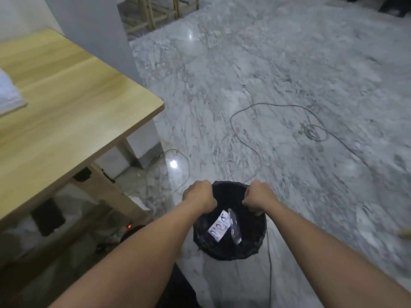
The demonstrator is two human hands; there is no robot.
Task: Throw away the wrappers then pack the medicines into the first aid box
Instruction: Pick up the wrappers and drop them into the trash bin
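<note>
A round bin lined with a black bag (229, 250) stands on the marble floor below me. My left hand (199, 196) grips the bin's left rim and my right hand (260, 197) grips its right rim, both with fingers closed. Inside the bin lie an empty blister wrapper (219, 226) and a clear plastic wrapper (235, 227) beside it. No medicines or first aid box are in view.
A wooden table (73, 112) stands to the left, with a white object (9, 94) at its left edge. Cables (244, 134) trail across the marble floor. A power strip with a red light (129, 226) lies under the table. Wooden chair legs (155, 14) stand far back.
</note>
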